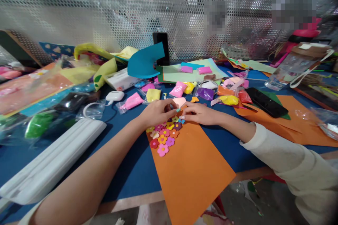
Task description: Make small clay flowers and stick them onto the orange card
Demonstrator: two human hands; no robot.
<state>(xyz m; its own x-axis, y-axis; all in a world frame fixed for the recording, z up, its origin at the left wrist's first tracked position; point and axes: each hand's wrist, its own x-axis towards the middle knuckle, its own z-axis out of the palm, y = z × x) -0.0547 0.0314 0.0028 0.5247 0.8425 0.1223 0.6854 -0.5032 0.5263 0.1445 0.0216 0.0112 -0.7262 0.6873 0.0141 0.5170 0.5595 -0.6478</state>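
Observation:
An orange sheet of paper (195, 165) lies in front of me, its near corner hanging past the table edge. Small clay flowers in many colours cover its upper left part, a pink flower (163, 149) lowest among them. At the top of this cluster, my left hand (160, 113) is bent with thumb and fingers drawn together. Facing it, my right hand (200, 114) is pinched, its fingertips close to a small blue flower (181, 120). Anything between the fingertips is too small to make out. Just behind the hands sits a peach-coloured piece (179, 102).
Bagged clay, including a purple packet (206, 93), is spread behind my hands. A long white case-like object (55, 161) lies left. On the right are a black phone (266, 102), more orange paper (290, 126) and a clear bottle (293, 65). Perforated metal mesh (182, 7) stands behind.

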